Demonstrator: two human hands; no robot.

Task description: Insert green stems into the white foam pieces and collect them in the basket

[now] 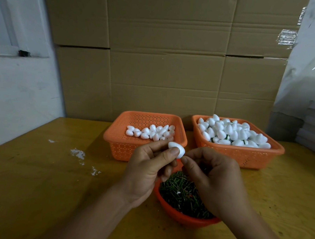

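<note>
Mid-insertion: foam egg (177, 150) pinched in left hand (151, 166), right hand (210, 174) pinching at its base, stem hidden. Far-right basket (241, 155) heaped with finished pieces; far-left basket (116, 144) holding plain ones.

White egg-shaped foam piece (177, 149) pinched above the bowl of green stems (182, 194).

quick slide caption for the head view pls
Left hand pinches a white foam piece as the right hand meets it above a bowl of green stems.
</note>
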